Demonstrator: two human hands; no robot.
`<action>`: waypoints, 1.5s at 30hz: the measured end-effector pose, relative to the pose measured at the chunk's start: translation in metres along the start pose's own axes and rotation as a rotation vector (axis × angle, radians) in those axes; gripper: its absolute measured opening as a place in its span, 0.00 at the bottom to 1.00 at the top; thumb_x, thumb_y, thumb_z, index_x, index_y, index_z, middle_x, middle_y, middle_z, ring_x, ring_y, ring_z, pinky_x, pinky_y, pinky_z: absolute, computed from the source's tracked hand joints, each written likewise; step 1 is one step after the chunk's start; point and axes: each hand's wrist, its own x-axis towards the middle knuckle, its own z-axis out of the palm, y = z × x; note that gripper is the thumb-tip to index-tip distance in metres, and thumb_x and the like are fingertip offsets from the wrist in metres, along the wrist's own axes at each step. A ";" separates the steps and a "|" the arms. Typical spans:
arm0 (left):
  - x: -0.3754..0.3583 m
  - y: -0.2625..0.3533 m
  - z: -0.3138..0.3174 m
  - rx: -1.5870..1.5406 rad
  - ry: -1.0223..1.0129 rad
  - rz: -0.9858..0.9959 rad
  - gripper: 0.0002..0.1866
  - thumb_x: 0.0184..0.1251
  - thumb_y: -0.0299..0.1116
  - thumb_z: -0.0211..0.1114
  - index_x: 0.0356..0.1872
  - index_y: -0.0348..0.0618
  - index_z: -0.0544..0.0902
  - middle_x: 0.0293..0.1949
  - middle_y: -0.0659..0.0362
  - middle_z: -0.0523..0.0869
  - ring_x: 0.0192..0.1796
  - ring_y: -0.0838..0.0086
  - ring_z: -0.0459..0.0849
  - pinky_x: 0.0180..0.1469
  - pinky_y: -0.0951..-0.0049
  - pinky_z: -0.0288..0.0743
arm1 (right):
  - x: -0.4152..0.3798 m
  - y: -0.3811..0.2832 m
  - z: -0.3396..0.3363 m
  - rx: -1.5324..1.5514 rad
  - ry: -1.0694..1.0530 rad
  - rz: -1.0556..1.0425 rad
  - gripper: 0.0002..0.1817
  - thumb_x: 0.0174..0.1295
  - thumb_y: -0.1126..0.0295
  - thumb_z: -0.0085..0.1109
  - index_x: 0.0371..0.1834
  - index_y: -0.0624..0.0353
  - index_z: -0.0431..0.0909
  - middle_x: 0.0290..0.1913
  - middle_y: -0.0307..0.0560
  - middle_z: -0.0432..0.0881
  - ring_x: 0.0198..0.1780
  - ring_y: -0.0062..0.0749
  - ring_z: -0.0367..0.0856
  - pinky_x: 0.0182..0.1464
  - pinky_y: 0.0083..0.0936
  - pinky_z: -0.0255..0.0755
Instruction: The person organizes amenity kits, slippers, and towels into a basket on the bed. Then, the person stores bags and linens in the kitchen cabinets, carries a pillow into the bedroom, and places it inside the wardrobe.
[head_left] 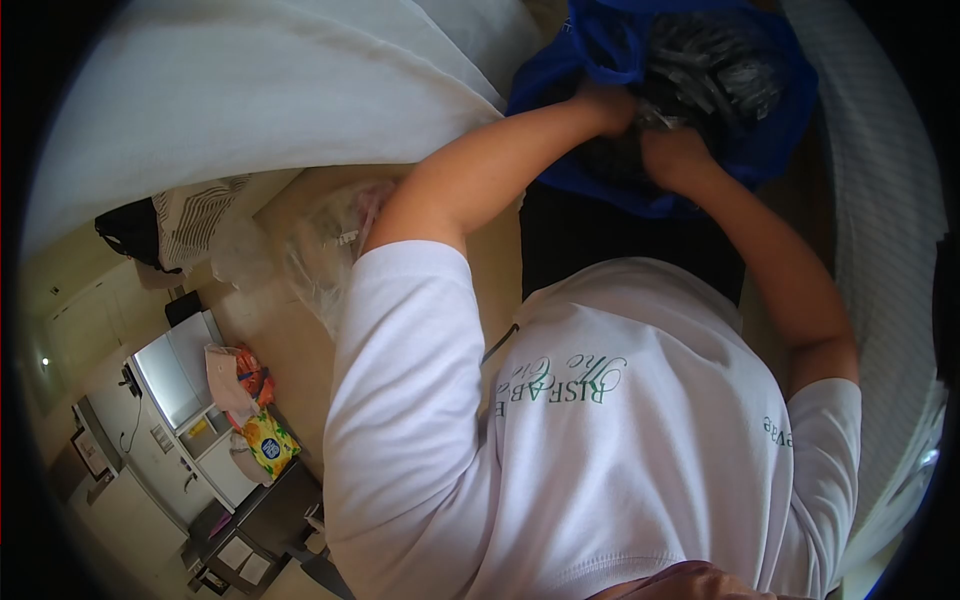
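A blue bag (560, 75) lies open at the upper right, with dark items in clear plastic wrapping (725, 75) inside it. My left hand (607, 108) reaches into the bag from the left, blurred and in shadow, with its fingers mostly hidden. Close beside it, my right hand (672, 155) is closed at the edge of a crinkled clear plastic piece (660, 115) that lies between the two hands. What exactly its fingers grip is hard to make out. The bag's near rim passes below both hands, over my dark lap.
White fabric (260, 90) fills the upper left, and a pale striped cloth (880, 200) hangs at the right. A clear plastic bag (320, 250) sits on the floor beside my left arm. Farther left are a white cabinet (180, 360), a yellow package (270, 445) and a black bag (132, 235).
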 end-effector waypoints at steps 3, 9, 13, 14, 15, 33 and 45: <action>0.000 -0.001 0.003 -0.010 0.009 0.014 0.13 0.59 0.29 0.54 0.43 0.44 0.84 0.45 0.46 0.84 0.50 0.54 0.83 0.49 0.58 0.77 | 0.000 0.001 0.003 -0.001 0.035 -0.009 0.08 0.53 0.71 0.54 0.30 0.58 0.84 0.31 0.53 0.85 0.35 0.42 0.86 0.38 0.34 0.79; -0.008 -0.003 0.016 0.014 0.164 0.100 0.11 0.57 0.29 0.54 0.33 0.42 0.85 0.36 0.47 0.86 0.41 0.55 0.86 0.41 0.57 0.78 | -0.001 -0.001 0.001 0.024 0.074 0.020 0.08 0.54 0.71 0.53 0.32 0.58 0.82 0.31 0.54 0.85 0.35 0.45 0.86 0.39 0.36 0.79; -0.014 -0.001 0.021 0.081 0.240 0.242 0.10 0.55 0.30 0.54 0.28 0.42 0.85 0.32 0.46 0.86 0.35 0.56 0.86 0.35 0.58 0.78 | -0.002 -0.004 0.004 0.075 0.129 0.043 0.09 0.55 0.70 0.51 0.34 0.59 0.81 0.31 0.56 0.85 0.36 0.46 0.85 0.39 0.38 0.78; -0.016 -0.001 0.021 0.092 0.233 0.284 0.10 0.55 0.30 0.55 0.28 0.42 0.85 0.31 0.46 0.86 0.34 0.56 0.86 0.34 0.59 0.78 | -0.002 -0.005 0.009 0.101 0.127 0.064 0.10 0.55 0.70 0.51 0.33 0.59 0.81 0.32 0.56 0.84 0.36 0.47 0.85 0.39 0.39 0.78; -0.015 -0.001 0.023 0.101 0.236 0.271 0.10 0.55 0.31 0.55 0.27 0.42 0.85 0.31 0.46 0.86 0.35 0.56 0.86 0.35 0.59 0.78 | 0.000 -0.005 0.011 0.125 0.129 0.084 0.10 0.55 0.69 0.50 0.32 0.60 0.81 0.32 0.57 0.84 0.36 0.47 0.85 0.40 0.39 0.78; -0.065 0.011 0.014 0.270 0.341 0.348 0.08 0.55 0.33 0.58 0.30 0.46 0.84 0.34 0.58 0.84 0.41 0.64 0.82 0.45 0.61 0.73 | -0.035 -0.004 -0.011 0.388 0.157 0.194 0.15 0.56 0.64 0.59 0.43 0.58 0.81 0.36 0.55 0.84 0.41 0.48 0.84 0.45 0.40 0.76; -0.102 0.008 0.028 -0.262 0.762 0.148 0.05 0.57 0.32 0.64 0.33 0.44 0.84 0.34 0.60 0.84 0.37 0.64 0.81 0.34 0.67 0.78 | -0.057 -0.007 -0.001 0.775 0.269 0.134 0.15 0.62 0.58 0.56 0.47 0.52 0.82 0.31 0.46 0.85 0.33 0.36 0.84 0.37 0.32 0.75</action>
